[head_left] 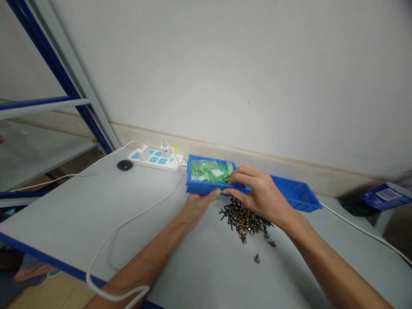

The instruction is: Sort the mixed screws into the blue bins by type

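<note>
A blue bin [202, 187] with green plastic bags [210, 171] in it is held above the table close to the wall. My left hand [201, 204] grips it from below, thumb against its front wall. At the bin's right end, my right hand [257, 189] has its fingers over the rim and thumb at the front, closed on the bin. Below and partly behind my right hand lies a pile of dark and brassy screws [246, 219]. A second blue bin [296, 194] sits on the table to the right, partly hidden by my right hand.
A white power strip [156, 160] with plugs and a black round object [125, 165] are at the left. White cables cross the table [135, 197]. Loose screws [256, 258] lie in front of the pile. A dark blue container [383, 197] is at the right edge.
</note>
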Demonstrator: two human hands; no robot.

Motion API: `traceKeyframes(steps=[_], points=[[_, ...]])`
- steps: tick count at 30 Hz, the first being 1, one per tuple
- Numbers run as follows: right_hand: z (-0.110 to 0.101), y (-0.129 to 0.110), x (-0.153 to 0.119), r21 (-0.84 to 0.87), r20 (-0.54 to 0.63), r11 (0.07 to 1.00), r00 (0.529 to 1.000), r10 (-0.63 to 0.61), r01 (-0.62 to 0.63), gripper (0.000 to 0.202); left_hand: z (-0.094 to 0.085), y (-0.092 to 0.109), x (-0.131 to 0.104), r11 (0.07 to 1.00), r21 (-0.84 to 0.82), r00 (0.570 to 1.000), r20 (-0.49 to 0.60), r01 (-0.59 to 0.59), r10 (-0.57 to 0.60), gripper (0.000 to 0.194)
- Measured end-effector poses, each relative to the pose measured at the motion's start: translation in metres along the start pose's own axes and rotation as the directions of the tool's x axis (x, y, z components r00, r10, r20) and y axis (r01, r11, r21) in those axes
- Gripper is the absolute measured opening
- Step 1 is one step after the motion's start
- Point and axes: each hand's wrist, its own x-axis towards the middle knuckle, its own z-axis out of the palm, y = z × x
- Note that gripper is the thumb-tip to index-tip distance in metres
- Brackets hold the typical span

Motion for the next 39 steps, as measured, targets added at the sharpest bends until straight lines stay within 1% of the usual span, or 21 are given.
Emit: traceKeyframes(steps=[2, 4, 6, 8, 10, 12, 14, 15, 16, 18, 20, 21, 23, 26, 29, 32, 34, 36, 37, 38, 39], points=[[-0.001, -0.008, -0.013, -0.031, -0.112, 0.998, 0.992, 0.050, -0.054, 0.013, 0.007, -0.001, -0.003, 0.999, -0.048, 1.000, 0.002, -0.010, 0.010, 0.061], [-0.001, -0.015, -0.024, -0.031, -0.157, 0.991, 0.980, 0.121, -0.128, 0.029, 0.011, -0.003, -0.007, 0.998, -0.060, 1.000, -0.001, 0.015, -0.015, 0.063], [-0.002, -0.022, -0.033, -0.007, -0.103, 0.986, 0.981, 0.164, -0.166, 0.051, 0.012, -0.004, -0.010, 0.999, -0.037, 1.000, -0.002, 0.030, -0.030, 0.065], [-0.003, -0.028, -0.040, 0.041, -0.041, 0.981, 0.981, 0.190, -0.188, 0.063, 0.012, -0.003, -0.010, 0.999, 0.027, 0.999, -0.017, 0.032, -0.031, 0.066], [-0.002, -0.031, -0.047, 0.111, -0.023, 0.971, 0.976, 0.216, -0.212, 0.064, 0.013, 0.002, -0.009, 0.993, 0.112, 0.999, -0.034, 0.028, -0.024, 0.068], [0.002, -0.030, -0.055, 0.205, -0.040, 0.949, 0.967, 0.251, -0.238, 0.061, 0.014, 0.009, -0.006, 0.981, 0.193, 0.999, -0.047, 0.021, -0.012, 0.074], [0.011, -0.027, -0.063, 0.352, -0.067, 0.894, 0.945, 0.320, -0.278, 0.059, 0.017, 0.017, -0.004, 0.958, 0.288, 0.999, -0.043, 0.004, 0.008, 0.079], [0.016, -0.026, -0.067, 0.464, -0.075, 0.836, 0.927, 0.366, -0.293, 0.057, 0.018, 0.021, -0.003, 0.935, 0.354, 0.999, -0.034, -0.013, 0.027, 0.081], [0.021, -0.025, -0.070, 0.598, -0.070, 0.744, 0.906, 0.417, -0.297, 0.056, 0.021, 0.025, -0.003, 0.900, 0.435, 0.998, -0.023, -0.036, 0.051, 0.082], [0.028, -0.025, -0.077, 0.830, -0.009, 0.497, 0.883, 0.469, -0.254, 0.057, 0.027, 0.033, -0.002, 0.781, 0.617, 0.994, 0.010, -0.095, 0.113, 0.086], [0.032, -0.025, -0.082, 0.939, 0.040, 0.280, 0.871, 0.489, -0.200, 0.058, 0.035, 0.037, -0.001, 0.633, 0.758, 0.985, 0.071, -0.155, 0.155, 0.091], [0.033, -0.025, -0.085, 0.962, 0.053, 0.204, 0.859, 0.510, -0.180, 0.058, 0.039, 0.038, -0.001, 0.569, 0.802, 0.980, 0.108, -0.184, 0.165, 0.094], [0.033, -0.024, -0.093, 0.980, 0.071, 0.111, 0.814, 0.576, -0.164, 0.056, 0.048, 0.038, 0.001, 0.471, 0.849, 0.969, 0.181, -0.240, 0.167, 0.099], [0.031, -0.017, -0.107, 0.982, 0.114, 0.036, 0.738, 0.665, -0.183, 0.053, 0.058, 0.034, 0.008, 0.379, 0.869, 0.948, 0.290, -0.319, 0.135, 0.104], [0.029, -0.010, -0.119, 0.971, 0.136, 0.042, 0.689, 0.712, -0.235, 0.049, 0.065, 0.028, 0.015, 0.331, 0.866, 0.926, 0.366, -0.374, 0.088, 0.106], [0.029, -0.004, -0.127, 0.939, 0.122, 0.129, 0.658, 0.743, -0.320, 0.044, 0.067, 0.023, 0.018, 0.306, 0.866, 0.916, 0.395, -0.395, 0.064, 0.106], [0.028, 0.000, -0.130, 0.907, 0.088, 0.213, 0.658, 0.747, -0.363, 0.044, 0.066, 0.020, 0.018, 0.289, 0.871, 0.916, 0.394, -0.397, 0.072, 0.105], [0.026, 0.005, -0.134, 0.853, 0.037, 0.322, 0.662, 0.748, -0.411, 0.053, 0.063, 0.017, 0.017, 0.272, 0.879, 0.920, 0.382, -0.391, 0.089, 0.102], [0.024, 0.007, -0.136, 0.806, 0.011, 0.377, 0.648, 0.761, -0.456, 0.060, 0.061, 0.016, 0.016, 0.267, 0.884, 0.923, 0.372, -0.383, 0.095, 0.100], [0.021, 0.010, -0.139, 0.740, -0.014, 0.427, 0.623, 0.782, -0.519, 0.068, 0.059, 0.015, 0.015, 0.264, 0.890, 0.928, 0.360, -0.373, 0.099, 0.098], [0.018, 0.012, -0.141, 0.656, -0.037, 0.459, 0.582, 0.812, -0.599, 0.076, 0.057, 0.015, 0.015, 0.263, 0.894, 0.932, 0.347, -0.362, 0.101, 0.096]])
